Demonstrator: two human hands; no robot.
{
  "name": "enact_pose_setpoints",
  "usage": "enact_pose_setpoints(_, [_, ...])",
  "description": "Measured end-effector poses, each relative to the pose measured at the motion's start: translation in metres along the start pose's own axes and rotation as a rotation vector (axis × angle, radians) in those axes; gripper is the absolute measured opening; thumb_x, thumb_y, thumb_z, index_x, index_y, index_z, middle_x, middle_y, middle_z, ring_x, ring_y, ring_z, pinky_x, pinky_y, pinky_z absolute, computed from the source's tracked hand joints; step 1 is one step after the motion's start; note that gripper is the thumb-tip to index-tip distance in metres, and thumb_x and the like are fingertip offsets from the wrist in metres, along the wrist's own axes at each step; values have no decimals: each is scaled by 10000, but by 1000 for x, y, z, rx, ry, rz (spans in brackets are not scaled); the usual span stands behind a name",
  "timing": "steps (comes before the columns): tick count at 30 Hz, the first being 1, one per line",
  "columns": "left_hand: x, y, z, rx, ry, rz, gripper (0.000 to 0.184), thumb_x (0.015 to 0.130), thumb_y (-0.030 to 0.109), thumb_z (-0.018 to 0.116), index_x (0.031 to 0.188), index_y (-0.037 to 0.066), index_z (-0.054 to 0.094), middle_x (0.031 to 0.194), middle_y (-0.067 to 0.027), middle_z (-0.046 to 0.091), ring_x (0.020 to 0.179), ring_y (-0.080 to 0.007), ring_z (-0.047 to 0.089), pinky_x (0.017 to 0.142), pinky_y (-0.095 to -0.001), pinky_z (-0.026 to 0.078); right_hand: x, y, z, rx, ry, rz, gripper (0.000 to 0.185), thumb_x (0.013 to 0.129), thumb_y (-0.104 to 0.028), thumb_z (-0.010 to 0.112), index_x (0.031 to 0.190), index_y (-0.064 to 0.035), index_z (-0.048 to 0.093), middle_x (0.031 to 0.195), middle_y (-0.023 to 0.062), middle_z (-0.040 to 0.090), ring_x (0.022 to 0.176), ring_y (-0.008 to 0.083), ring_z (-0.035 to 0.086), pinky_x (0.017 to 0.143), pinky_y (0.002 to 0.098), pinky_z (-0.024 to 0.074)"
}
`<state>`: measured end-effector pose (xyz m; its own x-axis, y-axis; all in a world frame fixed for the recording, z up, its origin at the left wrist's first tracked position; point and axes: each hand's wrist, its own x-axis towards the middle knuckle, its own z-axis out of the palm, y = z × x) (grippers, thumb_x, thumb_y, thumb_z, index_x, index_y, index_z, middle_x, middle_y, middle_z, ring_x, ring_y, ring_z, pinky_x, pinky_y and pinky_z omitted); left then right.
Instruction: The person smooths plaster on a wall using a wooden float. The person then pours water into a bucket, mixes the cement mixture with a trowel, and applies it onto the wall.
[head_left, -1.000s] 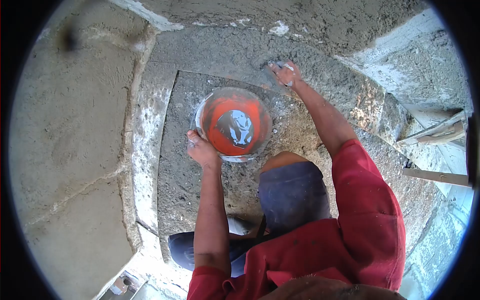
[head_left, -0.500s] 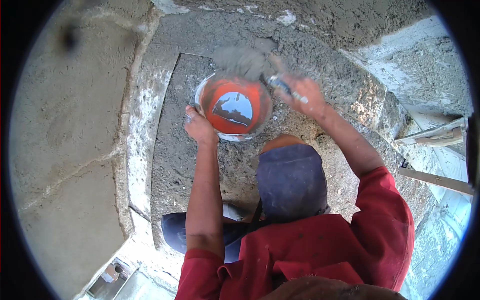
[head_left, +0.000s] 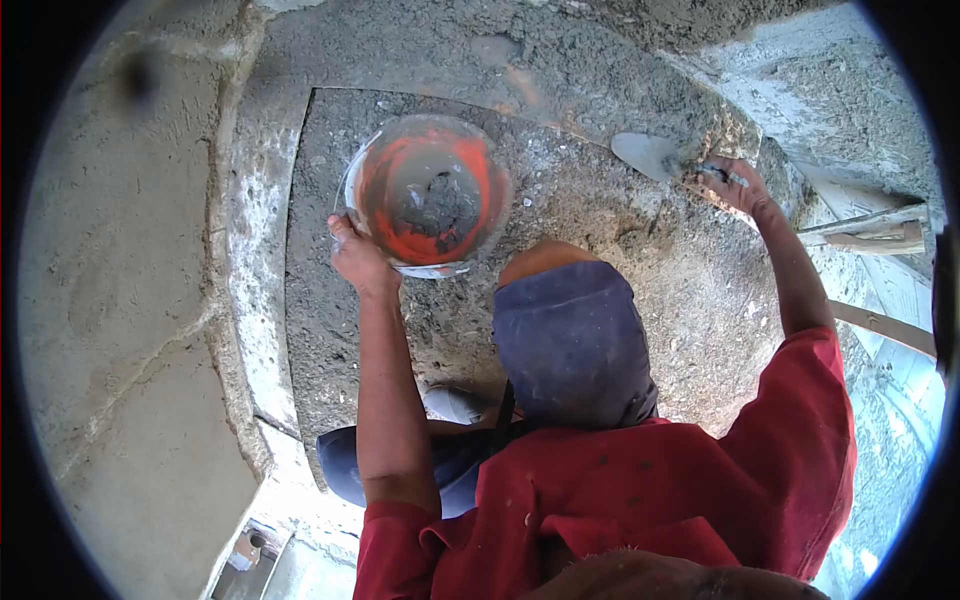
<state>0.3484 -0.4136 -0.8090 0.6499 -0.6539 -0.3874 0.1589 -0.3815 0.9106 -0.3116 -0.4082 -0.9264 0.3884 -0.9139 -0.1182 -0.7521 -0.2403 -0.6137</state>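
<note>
**Bucket rim in my left grip, trowel in my right**

The rough, gritty floor (head_left: 700, 300) spreads widest before me, its corner showing at the far left. Along its left side lies a smooth grey slab (head_left: 130, 300), and between the two runs a white, dark-speckled strip (head_left: 262, 290). A band of coarse grey mortar (head_left: 420, 60) borders the floor's far edge.

My red shirt (head_left: 630, 490) fills the near side. Ahead of it my dark-clad knee (head_left: 575, 340) juts over the middle of the floor.

The bucket (head_left: 475, 155) stands near the floor's far left corner, inside both edges, its mouth turned up towards me. Its inner wall is orange, smeared with grey. A wooden board (head_left: 885, 325) pokes in at the right.

Inside the bucket, low down, sits the grey mix (head_left: 440, 205), part wet and part lumpy. The trowel (head_left: 645, 155) is over the floor's far edge, towards the right, its pale blade pointing left; whether the blade touches anything I cannot tell.

My left grip (head_left: 362, 258) is closed on the bucket's near left rim, thumb outside. My right grip (head_left: 735, 188) is wrapped around the trowel's handle, well apart from the bucket.
</note>
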Motion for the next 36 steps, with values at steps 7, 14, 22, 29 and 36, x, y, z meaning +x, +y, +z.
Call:
enact_pose_setpoints(7, [-1, 9, 2, 31, -11, -68, 604, 1125, 444, 368, 1194, -81, 658, 1103, -121, 683, 948, -223, 636, 851, -395, 534, 129, -109, 3, -128, -420, 356, 545, 932, -588, 667, 1336, -223, 664, 1230, 113, 708, 1182, 294, 664, 1009, 439, 558])
enact_pose_setpoints(14, [1, -10, -7, 40, -37, 33, 636, 1121, 455, 368, 1228, -109, 640, 1162, -148, 684, 989, -231, 638, 882, -394, 528, 313, -199, 97, -233, -185, 306, 731, 923, -736, 554, 1391, -176, 610, 1421, 93, 580, 1344, 261, 521, 1132, 412, 425])
enact_pose_setpoints(22, [-9, -6, 1, 47, 41, 29, 673, 1118, 472, 368, 1280, -133, 616, 1194, -163, 680, 1026, -237, 639, 922, -377, 521, 284, -213, 62, 1018, -145, 449, 584, 998, -655, 530, 1015, -85, 658, 621, -7, 561, 448, 103, 481, 427, 326, 408])
enact_pose_setpoints(29, [7, -7, -10, 1, -32, -71, 706, 1109, 505, 373, 1351, -133, 556, 1248, -176, 648, 1078, -243, 631, 957, -385, 520, 137, -178, 21, 386, -173, 477, 584, 1025, -617, 502, 1168, -79, 681, 756, 59, 641, 633, 113, 600, 548, 298, 515])
enact_pose_setpoints(36, [6, -7, -7, 4, 27, -93, 714, 1102, 525, 386, 1353, -127, 536, 1242, -161, 636, 1080, -220, 623, 939, -368, 527, 152, -119, 28, -96, -195, 479, 601, 995, -654, 505, 1287, -152, 660, 1214, 106, 695, 1051, 322, 692, 944, 459, 550])
